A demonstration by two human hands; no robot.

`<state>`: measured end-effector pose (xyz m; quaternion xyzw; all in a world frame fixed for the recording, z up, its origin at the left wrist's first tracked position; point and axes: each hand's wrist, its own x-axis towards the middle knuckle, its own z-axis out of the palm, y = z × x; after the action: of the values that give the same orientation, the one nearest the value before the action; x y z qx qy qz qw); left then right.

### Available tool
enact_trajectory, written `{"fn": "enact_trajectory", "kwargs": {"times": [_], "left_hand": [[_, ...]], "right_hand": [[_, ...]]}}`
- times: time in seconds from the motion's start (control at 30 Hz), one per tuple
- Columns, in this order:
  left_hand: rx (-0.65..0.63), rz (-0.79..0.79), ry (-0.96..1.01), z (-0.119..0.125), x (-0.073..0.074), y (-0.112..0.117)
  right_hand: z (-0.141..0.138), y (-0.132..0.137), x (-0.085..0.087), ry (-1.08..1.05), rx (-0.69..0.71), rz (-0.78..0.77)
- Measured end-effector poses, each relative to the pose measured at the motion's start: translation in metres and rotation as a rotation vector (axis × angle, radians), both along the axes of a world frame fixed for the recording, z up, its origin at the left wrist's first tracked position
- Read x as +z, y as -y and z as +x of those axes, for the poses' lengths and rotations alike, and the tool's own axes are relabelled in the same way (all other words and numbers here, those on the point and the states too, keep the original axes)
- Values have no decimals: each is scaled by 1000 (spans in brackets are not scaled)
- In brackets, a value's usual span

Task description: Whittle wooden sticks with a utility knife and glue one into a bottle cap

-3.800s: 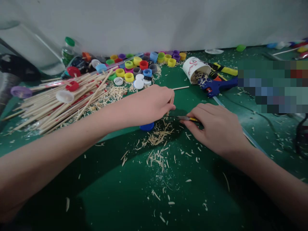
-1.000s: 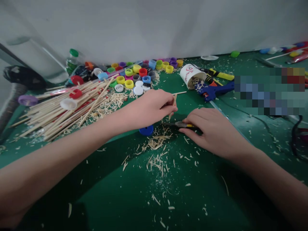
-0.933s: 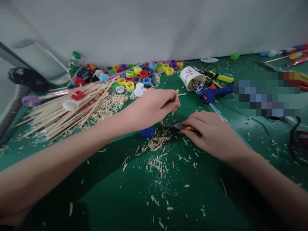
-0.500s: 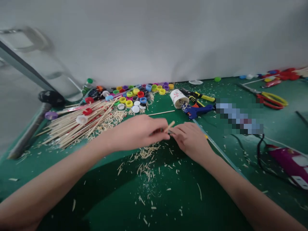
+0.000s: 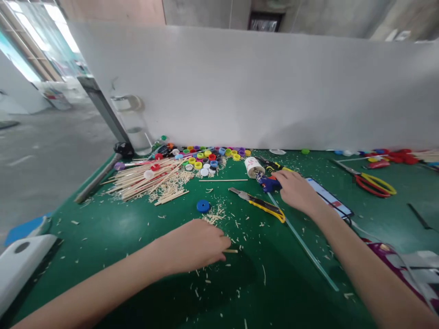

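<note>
My left hand (image 5: 199,244) is closed on a short wooden stick (image 5: 230,251), whose end juts out past the fingertips low over the table. On the right, my right hand (image 5: 297,192) closes over the handle of a blue hot glue gun (image 5: 269,183), which lies on the table with a long clear glue stick (image 5: 308,251) running from it. Between the hands lies a yellow and black utility knife (image 5: 262,205), blade out. A blue bottle cap (image 5: 203,206) rests beside wood shavings (image 5: 216,214), beyond my left hand. One thin stick (image 5: 222,180) lies farther back.
A pile of wooden sticks (image 5: 147,178) and many coloured bottle caps (image 5: 206,160) lie at the back left. A tipped paper cup (image 5: 254,167) touches the glue gun's front. To the right are a phone (image 5: 329,196), pliers with red and yellow handles (image 5: 373,183) and cables.
My hands have moved apart. The right has let go of the knife and reached to the glue gun; the left has come nearer with the stick. The view has tilted up.
</note>
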<state>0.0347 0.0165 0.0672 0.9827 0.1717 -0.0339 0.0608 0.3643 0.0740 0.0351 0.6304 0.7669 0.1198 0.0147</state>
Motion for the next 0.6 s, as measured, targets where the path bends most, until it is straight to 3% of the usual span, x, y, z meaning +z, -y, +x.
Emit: {"fn": "enact_trajectory", "kwargs": {"times": [0.13, 0.3, 0.37, 0.43, 0.53, 0.6], "left_hand": [[45, 0, -42, -4, -11, 5], [81, -18, -92, -6, -18, 7], [115, -25, -76, -9, -6, 5], [228, -11, -10, -17, 16, 1], [482, 18, 334, -43, 58, -4], [582, -13, 602, -66, 79, -4]], "right_hand": [[20, -11, -5, 85, 27, -100], [17, -27, -11, 112, 11, -132], [16, -33, -14, 106, 18, -133], [16, -36, -15, 96, 28, -133], [17, -37, -15, 80, 17, -106], [18, -37, -13, 65, 8, -89]]}}
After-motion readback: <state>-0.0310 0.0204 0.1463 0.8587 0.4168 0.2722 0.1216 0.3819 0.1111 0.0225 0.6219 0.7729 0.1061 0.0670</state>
